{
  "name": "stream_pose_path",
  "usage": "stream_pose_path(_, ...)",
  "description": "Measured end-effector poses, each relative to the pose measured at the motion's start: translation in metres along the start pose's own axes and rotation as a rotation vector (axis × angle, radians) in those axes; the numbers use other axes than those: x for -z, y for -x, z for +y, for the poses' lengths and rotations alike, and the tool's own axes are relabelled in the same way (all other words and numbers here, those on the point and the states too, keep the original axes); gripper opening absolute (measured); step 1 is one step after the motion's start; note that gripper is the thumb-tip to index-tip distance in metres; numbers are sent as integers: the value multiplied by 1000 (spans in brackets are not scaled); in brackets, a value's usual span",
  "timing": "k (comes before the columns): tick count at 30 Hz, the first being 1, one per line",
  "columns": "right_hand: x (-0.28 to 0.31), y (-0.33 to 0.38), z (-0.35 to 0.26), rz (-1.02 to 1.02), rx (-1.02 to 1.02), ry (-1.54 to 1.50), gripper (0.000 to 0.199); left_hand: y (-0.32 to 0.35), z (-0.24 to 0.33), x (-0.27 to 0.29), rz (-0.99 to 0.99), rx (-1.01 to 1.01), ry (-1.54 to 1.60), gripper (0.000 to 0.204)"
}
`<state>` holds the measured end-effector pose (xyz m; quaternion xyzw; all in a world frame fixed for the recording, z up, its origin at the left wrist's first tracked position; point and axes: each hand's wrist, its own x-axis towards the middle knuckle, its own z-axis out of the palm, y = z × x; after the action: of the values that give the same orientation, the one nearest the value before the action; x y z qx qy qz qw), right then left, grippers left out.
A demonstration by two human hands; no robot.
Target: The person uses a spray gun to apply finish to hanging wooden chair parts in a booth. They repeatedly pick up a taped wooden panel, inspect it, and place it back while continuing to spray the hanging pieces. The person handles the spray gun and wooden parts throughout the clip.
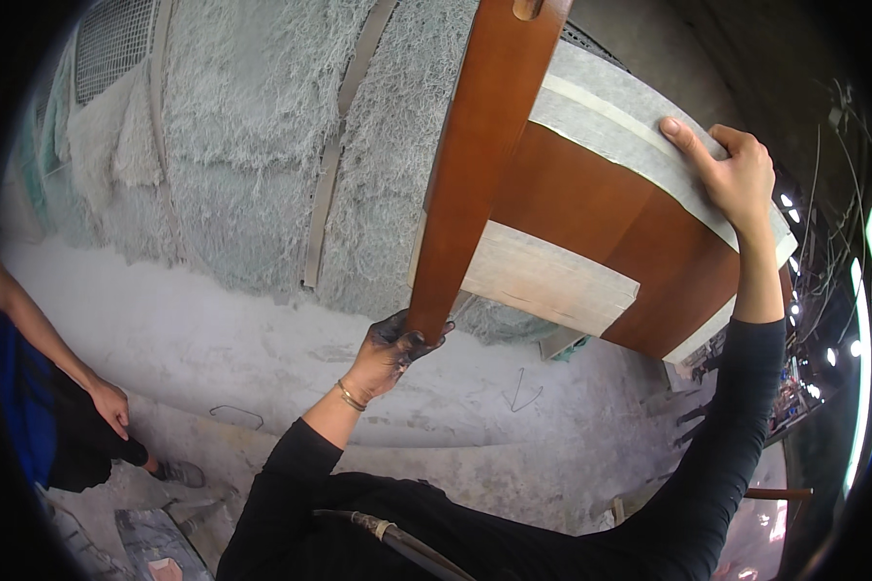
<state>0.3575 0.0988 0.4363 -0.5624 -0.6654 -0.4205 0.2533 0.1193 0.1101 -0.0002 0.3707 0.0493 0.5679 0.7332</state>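
A large brown stained wooden furniture part (pixel 649 242) is held up in front of me, with a long flat post (pixel 494 126) along its left side. Pale paper (pixel 610 97) with a strip of tape covers its curved upper edge, and a pale sheet (pixel 552 276) covers a block lower down. My left hand (pixel 388 358), darkly smudged on the fingers and wearing bracelets, grips the post's lower end. My right hand (pixel 736 174) clasps the papered edge at the upper right, thumb on the near face; some of its fingers are hidden behind the edge.
Behind stands a wall of shaggy grey-white filter fibre (pixel 252 126) with metal strips (pixel 334 155). Another person (pixel 58 387) stands at the left, one arm hanging down. Bent wires (pixel 523 392) lie on the dusty floor. A bright light tube (pixel 855 368) shows at the right.
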Motion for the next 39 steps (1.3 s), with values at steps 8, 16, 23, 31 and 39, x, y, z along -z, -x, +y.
stream_pose_path(8,3,2,2,-31,36,-54,79,-13,-38,-58,-76,51,-45,57)
stream_pose_path(16,4,1,-4,52,150,-80,79,0,-48,-69,-23,1,-22,59)
stream_pose_path(23,3,-4,-4,38,186,-128,77,8,-49,-71,3,-12,-15,59)
stream_pose_path(31,4,-9,-7,48,196,-153,84,17,-43,-77,8,24,-3,61)
stream_pose_path(39,7,-8,-10,19,182,-168,77,18,-38,-81,24,45,13,58)
